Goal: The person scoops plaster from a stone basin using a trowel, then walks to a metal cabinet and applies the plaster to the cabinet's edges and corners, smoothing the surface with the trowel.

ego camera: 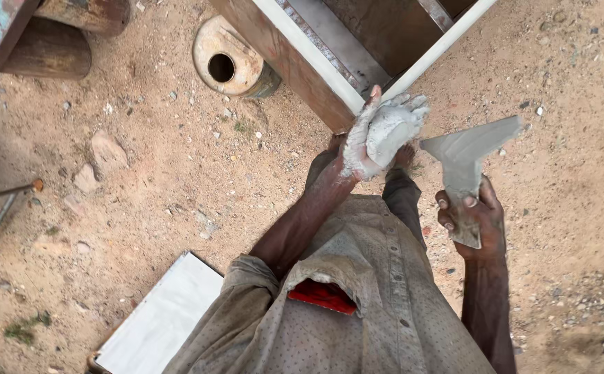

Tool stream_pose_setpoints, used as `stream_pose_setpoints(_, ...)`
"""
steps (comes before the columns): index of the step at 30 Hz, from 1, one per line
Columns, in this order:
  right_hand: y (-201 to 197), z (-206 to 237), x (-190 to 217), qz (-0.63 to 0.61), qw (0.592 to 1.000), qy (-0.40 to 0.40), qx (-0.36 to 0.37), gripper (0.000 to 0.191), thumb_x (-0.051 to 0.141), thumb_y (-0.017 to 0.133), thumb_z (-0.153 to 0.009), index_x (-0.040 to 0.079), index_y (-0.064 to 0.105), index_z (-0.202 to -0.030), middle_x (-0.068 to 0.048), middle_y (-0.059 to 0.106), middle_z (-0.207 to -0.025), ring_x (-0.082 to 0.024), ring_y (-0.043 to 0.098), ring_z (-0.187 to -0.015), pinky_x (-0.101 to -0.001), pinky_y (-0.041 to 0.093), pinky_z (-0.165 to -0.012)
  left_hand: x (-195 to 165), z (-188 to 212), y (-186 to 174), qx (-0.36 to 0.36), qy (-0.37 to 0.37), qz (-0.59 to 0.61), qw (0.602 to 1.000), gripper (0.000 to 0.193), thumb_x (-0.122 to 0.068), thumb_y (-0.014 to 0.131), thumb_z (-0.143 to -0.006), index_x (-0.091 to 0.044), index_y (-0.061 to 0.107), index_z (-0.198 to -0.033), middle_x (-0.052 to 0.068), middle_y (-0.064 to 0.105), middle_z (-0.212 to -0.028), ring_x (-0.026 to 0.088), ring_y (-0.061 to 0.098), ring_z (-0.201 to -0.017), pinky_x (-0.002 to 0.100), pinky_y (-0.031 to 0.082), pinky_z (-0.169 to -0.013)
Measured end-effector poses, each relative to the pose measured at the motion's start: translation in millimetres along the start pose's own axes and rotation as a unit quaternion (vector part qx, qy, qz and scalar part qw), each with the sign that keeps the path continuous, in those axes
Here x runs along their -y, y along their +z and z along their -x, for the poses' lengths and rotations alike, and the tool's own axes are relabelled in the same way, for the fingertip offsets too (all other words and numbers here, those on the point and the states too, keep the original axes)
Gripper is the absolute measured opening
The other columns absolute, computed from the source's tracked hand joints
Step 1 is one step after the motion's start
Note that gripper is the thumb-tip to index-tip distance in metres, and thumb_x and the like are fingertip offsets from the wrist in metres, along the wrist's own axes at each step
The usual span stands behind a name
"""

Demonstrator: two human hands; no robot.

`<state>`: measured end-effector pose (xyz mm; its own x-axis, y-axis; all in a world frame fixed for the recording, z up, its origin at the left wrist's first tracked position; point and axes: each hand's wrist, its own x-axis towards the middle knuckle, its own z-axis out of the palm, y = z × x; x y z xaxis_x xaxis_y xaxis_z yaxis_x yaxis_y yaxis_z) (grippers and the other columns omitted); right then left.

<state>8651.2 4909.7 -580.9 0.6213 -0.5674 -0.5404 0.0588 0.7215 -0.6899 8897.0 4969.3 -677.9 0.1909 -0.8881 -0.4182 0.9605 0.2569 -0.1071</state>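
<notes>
My left hand (383, 133) is raised in front of me, smeared grey-white, and cups a lump of pale putty (393, 131). My right hand (473, 216) grips the handle of a flat putty scraper (469, 154), its wide grey-coated blade pointing up and to the right. The blade sits just right of the putty lump, apart from it. Directly beyond my left hand is the corner of a wooden frame with white painted edges (329, 66).
Sandy ground with small stones lies all around. A round rusty tin with a hole in its lid (229, 59) lies left of the frame. A white flat board (163, 320) lies at bottom left. Logs (52, 48) and metal rods (1, 208) are at left.
</notes>
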Motion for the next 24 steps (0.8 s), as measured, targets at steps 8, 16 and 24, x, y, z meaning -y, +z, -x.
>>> stream_pose_setpoints(8, -55.4, -33.8, 50.8, 0.419, 0.844, 0.059, 0.330, 0.069, 0.019, 0.076, -0.093, 0.001, 0.052, -0.155, -0.027, 0.054, -0.152, -0.036, 0.059, -0.129, -0.0432, 0.056, -0.098, 50.5, -28.7, -24.9, -0.039, 0.126, -0.217, 0.967, 0.089, -0.053, 0.066, -0.095, 0.008, 0.035, -0.153, 0.028, 0.050, -0.149, 0.038, 0.051, -0.138, 0.052, 0.044, -0.114)
stream_pose_setpoints(16, -104.9, -54.0, 75.6, -0.047, 0.949, 0.250, 0.187, 0.067, 0.020, 0.072, -0.091, 0.008, 0.043, -0.150, -0.024, 0.061, -0.122, -0.037, 0.072, -0.101, -0.0417, 0.064, -0.076, 78.6, 96.4, -25.1, 0.002, 0.300, 0.095, 0.949, 0.082, -0.061, 0.051, -0.104, 0.008, 0.037, -0.149, 0.029, 0.043, -0.157, 0.040, 0.045, -0.145, 0.049, 0.039, -0.124)
stream_pose_setpoints(24, -81.2, -98.8, 13.7, 0.489, 0.815, -0.191, 0.246, 0.073, 0.000, 0.069, -0.092, 0.002, 0.041, -0.158, -0.026, 0.044, -0.159, -0.039, 0.047, -0.141, -0.0520, 0.045, -0.113, 155.5, 177.3, -118.5, -0.108, 0.334, 0.206, 0.913, 0.075, -0.054, 0.050, -0.106, 0.008, 0.039, -0.145, 0.028, 0.044, -0.153, 0.041, 0.047, -0.141, 0.051, 0.041, -0.121)
